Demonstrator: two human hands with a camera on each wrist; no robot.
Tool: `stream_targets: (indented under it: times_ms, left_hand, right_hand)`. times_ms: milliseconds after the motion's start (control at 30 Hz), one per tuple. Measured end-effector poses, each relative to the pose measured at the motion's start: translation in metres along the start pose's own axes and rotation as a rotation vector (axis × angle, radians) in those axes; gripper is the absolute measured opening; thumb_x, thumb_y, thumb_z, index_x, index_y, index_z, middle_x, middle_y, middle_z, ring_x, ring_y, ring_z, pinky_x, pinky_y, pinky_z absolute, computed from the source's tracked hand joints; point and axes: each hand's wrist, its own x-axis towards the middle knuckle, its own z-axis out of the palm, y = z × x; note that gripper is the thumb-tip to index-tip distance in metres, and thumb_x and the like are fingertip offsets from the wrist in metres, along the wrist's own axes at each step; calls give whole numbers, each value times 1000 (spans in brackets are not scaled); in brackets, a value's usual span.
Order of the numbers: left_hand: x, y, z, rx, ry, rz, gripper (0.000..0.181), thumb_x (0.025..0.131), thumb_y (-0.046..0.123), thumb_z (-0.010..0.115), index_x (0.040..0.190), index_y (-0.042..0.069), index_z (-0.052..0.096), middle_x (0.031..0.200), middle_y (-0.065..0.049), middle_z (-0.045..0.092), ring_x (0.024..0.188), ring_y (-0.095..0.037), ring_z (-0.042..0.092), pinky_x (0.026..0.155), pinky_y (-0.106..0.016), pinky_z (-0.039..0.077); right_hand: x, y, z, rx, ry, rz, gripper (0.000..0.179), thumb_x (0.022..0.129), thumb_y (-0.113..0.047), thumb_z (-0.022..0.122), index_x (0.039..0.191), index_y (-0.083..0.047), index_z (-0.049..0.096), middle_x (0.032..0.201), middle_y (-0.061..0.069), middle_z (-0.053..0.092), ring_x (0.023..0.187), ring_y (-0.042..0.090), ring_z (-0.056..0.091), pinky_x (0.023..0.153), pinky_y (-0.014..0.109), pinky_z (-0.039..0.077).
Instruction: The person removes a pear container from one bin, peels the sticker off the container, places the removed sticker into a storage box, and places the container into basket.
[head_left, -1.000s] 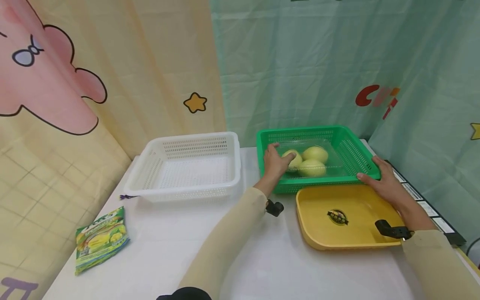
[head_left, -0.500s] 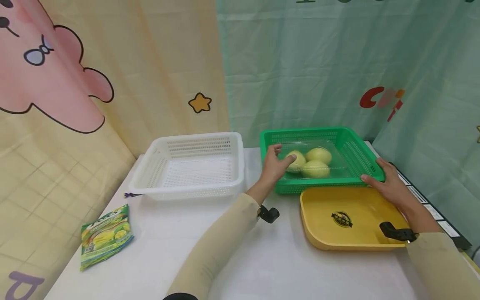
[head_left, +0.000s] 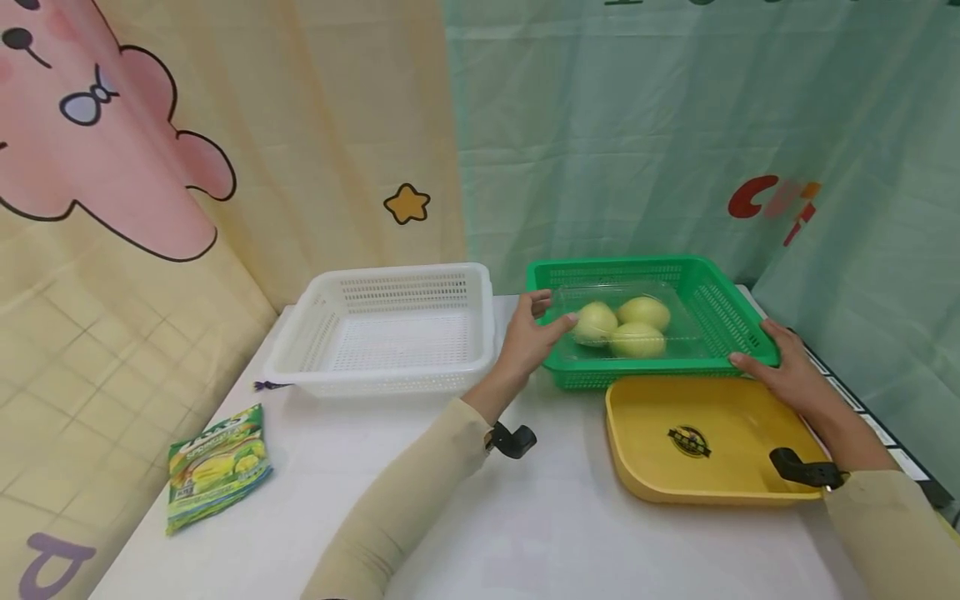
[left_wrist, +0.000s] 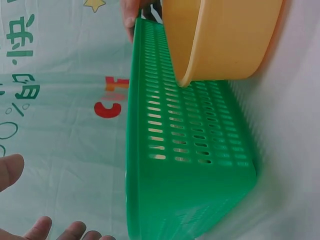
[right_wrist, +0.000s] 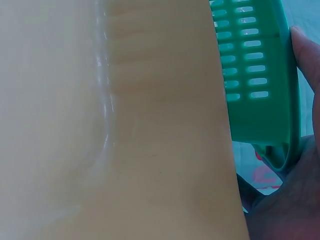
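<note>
In the head view, three pale yellow-green round fruits sit under clear plastic inside a green perforated basket. My left hand is at the basket's left side, thumb and fingers spread, holding nothing. The left wrist view shows its fingertips apart from the basket wall. My right hand grips the basket's near right corner, thumb on the rim and fingers round the outside. In the right wrist view, its thumb lies against the green rim.
A yellow tray with a round dark label stands in front of the green basket, under my right forearm. A white perforated basket stands to the left. Near the table's left edge lies a green and yellow packet. Curtains hang behind the table.
My left hand has drawn back leftward from the fruits to the basket's left rim. My right hand keeps its grip on the corner. The head view has shifted slightly.
</note>
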Motion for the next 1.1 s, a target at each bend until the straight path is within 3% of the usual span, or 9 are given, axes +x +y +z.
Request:
stream_targets:
  times_ms: [400,800,933,1100]
  left_hand:
    - [-21,-6,-31,5,-7,73,58,88,26,65,137,9,38,140,-10,45,135,-24,39,112,-42,33]
    - [-38,-9,-50,-32,25,63,57,87,23,67,136,11,40,138,-9,48,134,-25,41,113,-42,33]
    - [-44,-11,-57,-31,35,77,57,87,24,66,136,12,40,138,-9,47,134,-26,41,112,-43,32]
    - [-54,-12,-63,-22,51,99,55,87,22,66,135,11,41,138,-10,48,135,-26,40,112,-46,32]
  right_hand:
    - [-3,-2,-4,-59,12,-21,87,96,-40,48,149,2,-5,150,37,-10,134,60,3,102,74,9]
    - [-11,-13,-12,-133,56,-59,82,96,-39,48,149,5,3,150,38,1,130,61,13,95,75,19]
    - [-15,-18,-14,-158,73,-61,81,96,-38,49,149,3,4,151,37,1,133,61,7,97,78,14]
    - [-23,-33,-12,-153,122,-143,76,96,-33,50,148,7,12,150,37,10,134,61,6,101,77,3]
